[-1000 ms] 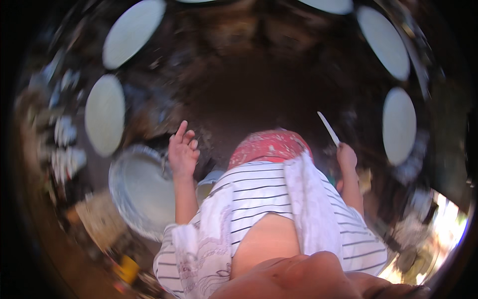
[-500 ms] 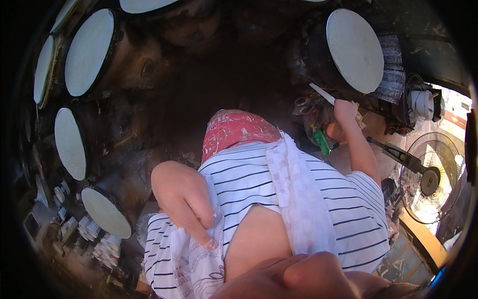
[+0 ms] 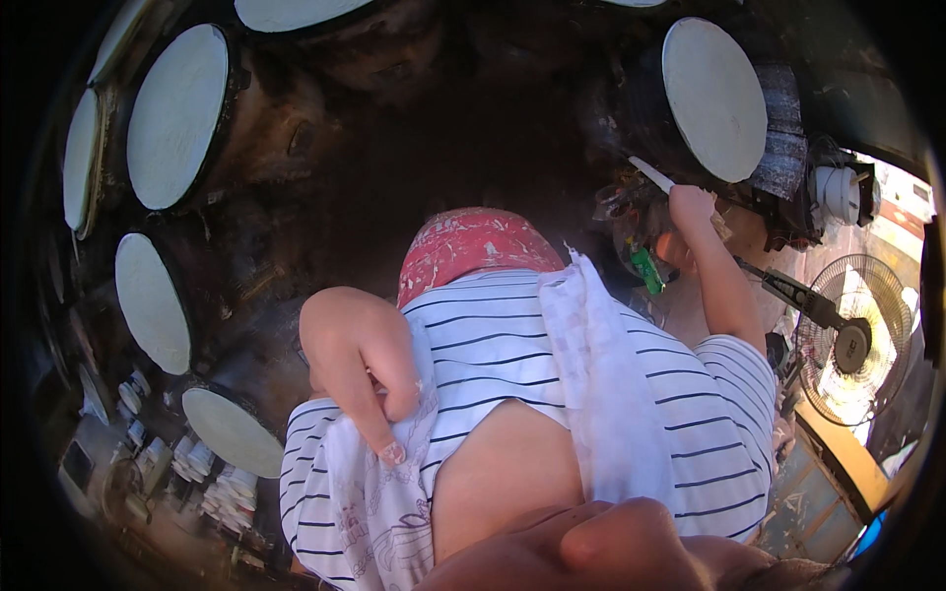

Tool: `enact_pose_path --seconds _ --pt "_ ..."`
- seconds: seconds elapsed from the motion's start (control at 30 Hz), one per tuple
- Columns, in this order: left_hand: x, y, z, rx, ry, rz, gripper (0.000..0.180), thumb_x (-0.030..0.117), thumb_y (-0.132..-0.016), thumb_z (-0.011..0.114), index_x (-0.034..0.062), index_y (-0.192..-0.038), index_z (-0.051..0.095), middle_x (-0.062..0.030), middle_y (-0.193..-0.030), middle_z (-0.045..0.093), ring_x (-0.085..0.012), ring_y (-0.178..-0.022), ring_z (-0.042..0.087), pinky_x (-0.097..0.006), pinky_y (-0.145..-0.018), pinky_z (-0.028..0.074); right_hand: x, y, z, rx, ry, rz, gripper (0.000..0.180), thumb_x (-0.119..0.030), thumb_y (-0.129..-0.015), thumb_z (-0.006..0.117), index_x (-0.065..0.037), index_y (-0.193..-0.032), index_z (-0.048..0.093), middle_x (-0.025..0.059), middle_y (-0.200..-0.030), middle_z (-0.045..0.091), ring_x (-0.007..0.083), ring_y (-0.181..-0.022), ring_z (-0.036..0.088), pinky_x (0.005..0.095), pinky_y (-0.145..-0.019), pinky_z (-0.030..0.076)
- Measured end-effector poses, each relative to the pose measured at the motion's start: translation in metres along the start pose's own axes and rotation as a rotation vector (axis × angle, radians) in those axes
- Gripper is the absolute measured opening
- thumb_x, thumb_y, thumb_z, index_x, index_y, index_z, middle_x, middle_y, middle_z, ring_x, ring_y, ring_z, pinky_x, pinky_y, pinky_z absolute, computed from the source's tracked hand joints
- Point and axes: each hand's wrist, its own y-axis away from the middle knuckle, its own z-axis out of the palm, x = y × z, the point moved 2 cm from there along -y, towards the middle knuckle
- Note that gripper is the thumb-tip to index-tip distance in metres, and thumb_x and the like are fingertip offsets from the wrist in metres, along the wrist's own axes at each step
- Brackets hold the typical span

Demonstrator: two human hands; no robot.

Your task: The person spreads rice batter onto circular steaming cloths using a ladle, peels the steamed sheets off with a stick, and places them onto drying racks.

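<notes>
Against the person's striped shirt (image 3: 552,364), the left hand (image 3: 360,369) is pressing on a pale printed cloth (image 3: 379,492) that is hanging over the left shoulder and chest. Its fingers are curling downward, the fingertips (image 3: 391,451) touching the cloth; whether they are pinching it or just resting on it cannot be told. A second strip of the same pale cloth (image 3: 601,394) is running down the right side of the chest. A red patterned scarf (image 3: 473,246) is showing above the shirt's neckline.

Up and to the right, the right hand (image 3: 690,207) is reaching out at arm's length, its fingers closing around the handle of a thin white blade (image 3: 650,174). The blade is pointing up and to the left, and its tip is lying just beside the lower edge of a round white disc (image 3: 714,98) sitting on a dark drum-like mould. A small green thing (image 3: 642,268) is lying below the hand, too blurred to name.

Around the dark middle of the view, more white discs (image 3: 177,113) are sitting on dark round moulds, ringing the left side and the top. At lower left, stacks of small white pieces (image 3: 232,492) are lying near the floor. At the right, a standing fan (image 3: 852,345) is facing the person in bright daylight, well apart from both hands.
</notes>
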Motion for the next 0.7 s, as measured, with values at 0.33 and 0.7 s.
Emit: enact_pose_path --seconds 0.33,0.7 --pt "0.013 -0.005 0.0 0.051 0.021 -0.043 0.019 0.001 -0.088 0.066 -0.0036 -0.106 0.071 -0.0046 -0.076 0.054 -0.012 -0.055 0.052 -0.023 -0.047 0.037 -0.004 -0.006 0.007 0.122 0.026 -0.077 0.016 -0.011 -0.082 0.059 -0.007 -0.086 0.074 0.0148 -0.084 0.071 0.0308 -0.081 0.071 0.0424 -0.068 0.057" --pt "0.011 -0.008 0.002 0.024 0.028 -0.06 0.018 0.003 -0.088 0.067 -0.0031 -0.105 0.072 -0.0051 -0.078 0.055 -0.0118 -0.057 0.052 -0.023 -0.047 0.037 -0.015 -0.015 0.032 -0.06 -0.001 0.01 0.023 -0.012 -0.086 0.055 -0.007 -0.098 0.074 0.0152 -0.099 0.071 0.0296 -0.093 0.07 0.0425 -0.079 0.056"
